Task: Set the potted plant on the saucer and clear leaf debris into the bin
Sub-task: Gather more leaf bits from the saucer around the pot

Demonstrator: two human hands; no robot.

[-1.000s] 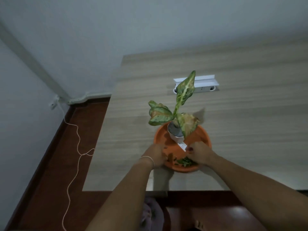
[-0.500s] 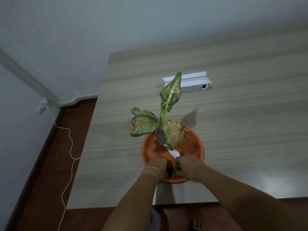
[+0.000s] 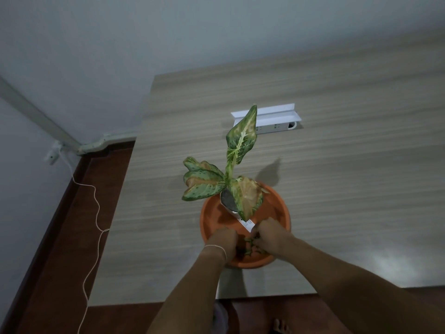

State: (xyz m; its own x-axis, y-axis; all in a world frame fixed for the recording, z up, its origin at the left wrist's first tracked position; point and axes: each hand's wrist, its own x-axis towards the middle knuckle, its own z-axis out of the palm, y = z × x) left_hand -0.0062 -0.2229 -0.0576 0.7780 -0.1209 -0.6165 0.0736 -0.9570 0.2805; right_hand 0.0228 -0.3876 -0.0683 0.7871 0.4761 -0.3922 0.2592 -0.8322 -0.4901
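Both hands, left hand (image 3: 222, 239) and right hand (image 3: 271, 235), are closing in from a second ago, fingers curling on debris (image 3: 250, 243) inside the saucer (image 3: 277, 203) near the tabletop's front edge, plant (image 3: 231, 186) already seated; bin unseen.

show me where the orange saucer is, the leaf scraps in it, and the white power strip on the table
orange saucer (image 3: 281, 208): head view, bare right rim.
leaf scraps (image 3: 249, 244): head view, green bits between the two hands.
white power strip (image 3: 274, 127): head view, its socket face beyond the plant.
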